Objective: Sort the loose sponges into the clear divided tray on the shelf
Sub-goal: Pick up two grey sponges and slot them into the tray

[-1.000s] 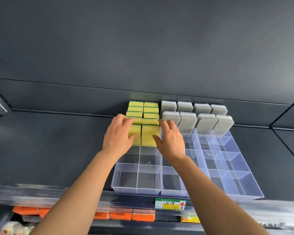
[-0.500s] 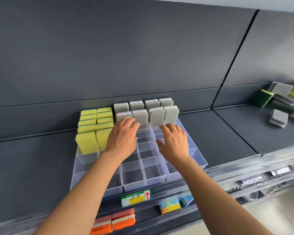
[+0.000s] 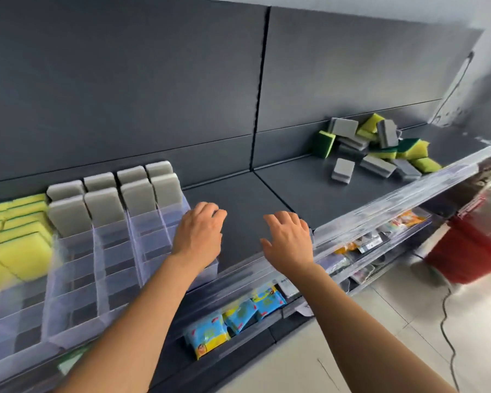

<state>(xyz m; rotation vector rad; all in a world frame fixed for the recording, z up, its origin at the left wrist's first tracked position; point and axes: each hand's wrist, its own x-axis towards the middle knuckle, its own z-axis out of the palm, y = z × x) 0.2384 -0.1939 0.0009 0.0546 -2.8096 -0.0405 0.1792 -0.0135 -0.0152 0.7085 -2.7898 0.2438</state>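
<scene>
**Fig.** Clear divided plastic tray on the dark grey metal shelf.

- **Tray, rear right:** eight upright grey rectangular sponges stand here in two rows of four.
- **Tray, left columns:** these hold upright yellow sponges with green backing. Motion blur prevents a count.
- **Well to the right of the tray, same shelf:** a loose pile of grey and yellow-green sponges lies here, overlapping so much that no exact count can be made. One lone grey sponge stands just apart from the pile, on the side nearer the tray.
- **Left hand**: it hovers over the tray's right front corner. Its grip is released, with the fingers loosely curled and holding nothing.
- **Right hand**: it is just right of the tray, above the shelf's front edge. Its grip is likewise released, with the fingers spread and holding nothing.
</scene>
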